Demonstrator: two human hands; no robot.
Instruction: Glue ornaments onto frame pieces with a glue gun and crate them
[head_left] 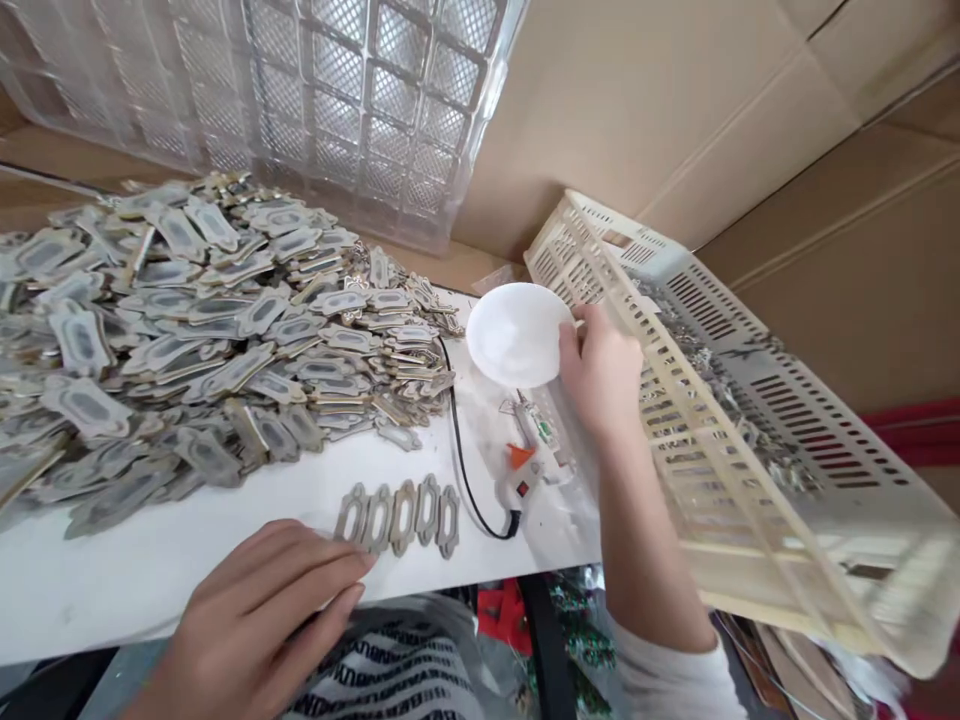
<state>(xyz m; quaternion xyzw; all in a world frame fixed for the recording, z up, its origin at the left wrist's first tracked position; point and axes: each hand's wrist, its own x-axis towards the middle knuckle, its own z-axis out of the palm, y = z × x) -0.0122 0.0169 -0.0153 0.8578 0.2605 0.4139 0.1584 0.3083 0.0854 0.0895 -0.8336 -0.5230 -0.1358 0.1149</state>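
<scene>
My right hand [600,375] grips the edge of a white round dish [516,335], held over the right end of the white table [150,580] beside a tilted cream plastic crate [675,420]. My left hand [270,610] lies flat on the near table edge with its fingers stretched out. Its fingertips almost touch a short row of several grey oblong frame pieces [401,515]. A big heap of the same grey and gold pieces [202,330] covers the left half of the table.
A white hot glue gun [525,465] with an orange trigger and a black cord [461,450] lies under the dish. Clear plastic moulded trays [337,100] lean against cardboard walls [675,110] at the back. The crate holds small metal parts [750,420].
</scene>
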